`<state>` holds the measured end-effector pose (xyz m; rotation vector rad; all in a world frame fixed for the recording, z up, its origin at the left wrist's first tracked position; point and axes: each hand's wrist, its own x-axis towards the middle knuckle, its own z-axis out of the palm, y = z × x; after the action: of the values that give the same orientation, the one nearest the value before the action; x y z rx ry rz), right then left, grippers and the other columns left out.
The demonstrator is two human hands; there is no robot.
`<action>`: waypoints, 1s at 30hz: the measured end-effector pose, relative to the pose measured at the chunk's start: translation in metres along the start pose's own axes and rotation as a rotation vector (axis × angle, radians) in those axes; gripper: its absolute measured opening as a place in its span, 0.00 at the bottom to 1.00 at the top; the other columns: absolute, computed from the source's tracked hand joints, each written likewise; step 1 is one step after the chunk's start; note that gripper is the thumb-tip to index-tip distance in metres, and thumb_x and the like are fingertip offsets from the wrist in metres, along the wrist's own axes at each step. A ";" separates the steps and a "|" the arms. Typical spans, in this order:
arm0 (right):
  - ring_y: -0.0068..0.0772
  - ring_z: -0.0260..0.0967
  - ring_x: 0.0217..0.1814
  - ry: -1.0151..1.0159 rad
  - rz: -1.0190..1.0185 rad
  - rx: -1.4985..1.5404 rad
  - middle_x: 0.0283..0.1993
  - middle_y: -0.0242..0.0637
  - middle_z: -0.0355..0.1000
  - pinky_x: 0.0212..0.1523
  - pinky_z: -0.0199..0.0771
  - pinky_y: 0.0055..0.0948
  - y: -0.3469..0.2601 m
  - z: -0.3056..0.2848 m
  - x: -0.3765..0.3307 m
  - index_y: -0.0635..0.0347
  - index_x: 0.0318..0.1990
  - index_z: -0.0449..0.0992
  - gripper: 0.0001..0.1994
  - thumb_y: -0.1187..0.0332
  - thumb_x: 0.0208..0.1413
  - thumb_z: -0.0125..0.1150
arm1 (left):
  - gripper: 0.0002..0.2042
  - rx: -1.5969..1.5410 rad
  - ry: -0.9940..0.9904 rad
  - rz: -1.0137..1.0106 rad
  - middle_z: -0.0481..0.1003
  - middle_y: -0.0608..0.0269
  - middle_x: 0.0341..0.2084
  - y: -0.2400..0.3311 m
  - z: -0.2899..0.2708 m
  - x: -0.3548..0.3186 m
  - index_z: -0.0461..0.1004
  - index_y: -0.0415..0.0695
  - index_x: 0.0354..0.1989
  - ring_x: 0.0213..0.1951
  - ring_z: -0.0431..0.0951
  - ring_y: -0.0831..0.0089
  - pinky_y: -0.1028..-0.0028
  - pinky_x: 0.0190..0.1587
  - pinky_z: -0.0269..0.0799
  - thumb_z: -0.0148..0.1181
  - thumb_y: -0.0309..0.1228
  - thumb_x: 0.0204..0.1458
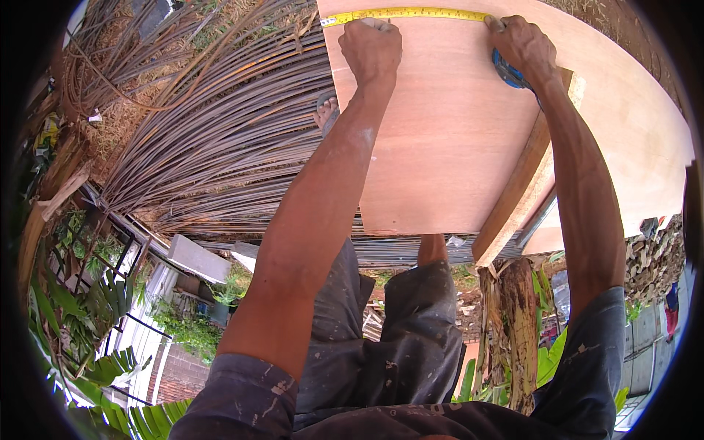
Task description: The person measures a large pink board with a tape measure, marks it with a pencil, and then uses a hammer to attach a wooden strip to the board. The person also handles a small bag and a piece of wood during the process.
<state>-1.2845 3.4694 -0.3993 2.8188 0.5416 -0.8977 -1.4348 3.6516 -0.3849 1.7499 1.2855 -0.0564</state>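
A yellow tape measure blade [407, 13] lies stretched along the far edge of a reddish plywood sheet [440, 139]. My left hand [370, 48] is closed in a fist, pressing on the blade near its left end. My right hand [522, 48] grips the blue tape measure case [507, 71] and holds the blade down at its right end. Both forearms reach out from the lower edge over the sheet. A wooden batten [524, 183] runs diagonally under my right arm.
A large pile of long steel reinforcing rods [220, 132] lies to the left of the sheet. A foot in a sandal [326, 111] rests on the rods. Green plants [103, 308], a concrete block [198, 258] and a banana trunk [513, 323] are below.
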 end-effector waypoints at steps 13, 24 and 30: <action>0.48 0.80 0.42 0.055 0.002 0.038 0.39 0.50 0.79 0.42 0.81 0.44 0.001 0.002 0.004 0.59 0.52 0.78 0.30 0.41 0.62 0.46 | 0.11 -0.020 -0.032 0.021 0.70 0.65 0.10 0.000 0.003 0.010 0.70 0.38 0.13 0.13 0.68 0.76 0.72 0.17 0.64 0.58 0.27 0.46; 0.53 0.77 0.45 0.020 0.003 0.089 0.40 0.51 0.79 0.48 0.76 0.44 -0.011 -0.017 -0.010 0.61 0.42 0.79 0.25 0.47 0.63 0.45 | 0.08 0.077 0.058 0.048 0.76 0.48 0.15 0.003 0.015 0.009 0.72 0.35 0.16 0.23 0.79 0.53 0.59 0.33 0.74 0.58 0.24 0.44; 0.52 0.77 0.45 0.002 -0.002 0.073 0.40 0.50 0.79 0.48 0.76 0.44 -0.011 -0.016 -0.009 0.60 0.41 0.80 0.25 0.48 0.64 0.45 | 0.09 -0.050 0.063 -0.055 0.75 0.49 0.14 0.011 0.020 0.009 0.69 0.35 0.13 0.22 0.78 0.52 0.59 0.33 0.74 0.58 0.23 0.41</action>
<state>-1.2869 3.4803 -0.3815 2.8845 0.5231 -0.9334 -1.4139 3.6442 -0.3937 1.6854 1.3694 -0.0013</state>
